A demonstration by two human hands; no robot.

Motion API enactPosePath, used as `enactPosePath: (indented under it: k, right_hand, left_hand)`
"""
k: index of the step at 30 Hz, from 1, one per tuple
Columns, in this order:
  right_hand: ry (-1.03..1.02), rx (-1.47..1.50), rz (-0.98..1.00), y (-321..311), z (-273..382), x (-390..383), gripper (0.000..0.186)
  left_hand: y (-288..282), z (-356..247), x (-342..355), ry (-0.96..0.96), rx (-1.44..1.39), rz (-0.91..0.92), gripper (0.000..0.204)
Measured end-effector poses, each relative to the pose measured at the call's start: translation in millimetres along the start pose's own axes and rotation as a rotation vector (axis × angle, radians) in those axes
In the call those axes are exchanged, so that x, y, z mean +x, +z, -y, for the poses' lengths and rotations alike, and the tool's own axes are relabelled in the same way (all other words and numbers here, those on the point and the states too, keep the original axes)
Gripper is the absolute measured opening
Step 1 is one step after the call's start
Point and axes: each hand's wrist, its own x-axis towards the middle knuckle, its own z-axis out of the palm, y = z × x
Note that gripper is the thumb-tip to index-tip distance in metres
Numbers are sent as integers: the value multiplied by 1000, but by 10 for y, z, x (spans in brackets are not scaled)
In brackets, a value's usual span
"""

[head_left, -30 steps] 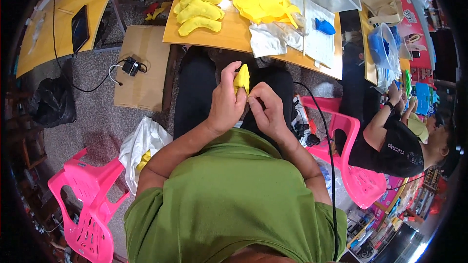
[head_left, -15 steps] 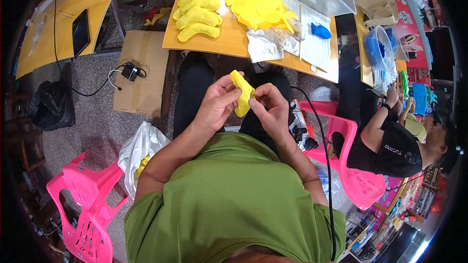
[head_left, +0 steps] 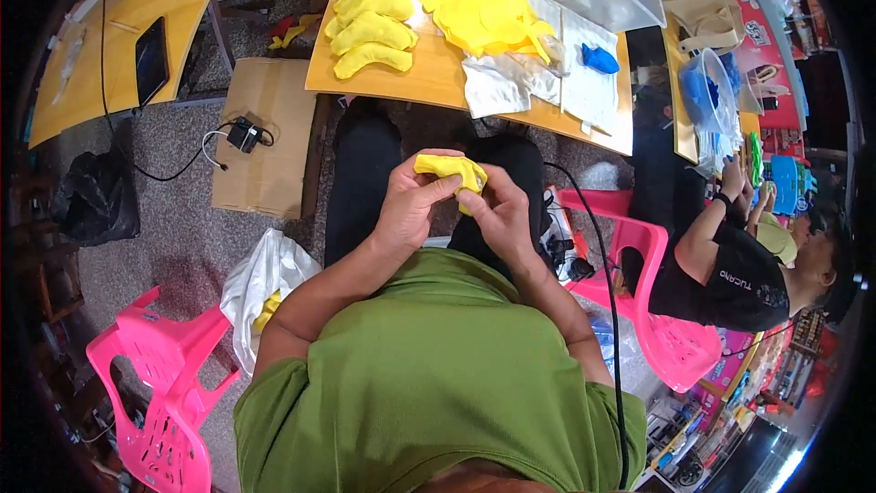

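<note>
One yellow banana-shaped cloth piece (head_left: 447,165), held over black trousers (head_left: 363,183): left hand (head_left: 410,204) pinching its left part, right hand (head_left: 503,210) gripping right end. Probably light, soft, easily creased; best held near both ends. Half-second earlier, piece stood nearly upright; now lies crosswise, bent.

Gap between hands (head_left: 408,204) and table (head_left: 429,78), chair (head_left: 648,274) right

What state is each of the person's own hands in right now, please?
Left hand: closed, holding the yellow fabric piece.
Right hand: closed, thumb and fingers at that piece's right end.
</note>
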Motion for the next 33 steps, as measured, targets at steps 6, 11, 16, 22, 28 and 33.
enactPosePath:
  k: [6,11,16,22,28,33]
  right_hand:
    - [127,-72,5,-196,210,11,15]
    - [-415,-329,-206,-65,350,-46,10]
    - [-129,-339,-131,-180,212,-143,15]
    - [-119,-623,233,-96,-107,-121,7]
    - [-311,-734,239,-54,-272,-67,14]
    - [-87,-309,185,-119,82,-75,10]
  left_hand:
    - [-124,-71,37,-35,-28,43,68]
    - [-253,72,10,-267,75,216,90]
    - [-482,348,5,-398,177,227,82]
    - [-358,311,19,-536,75,261,75]
    - [-312,290,-65,-379,60,236,61]
    - [-252,88,-135,-291,-74,258,46]
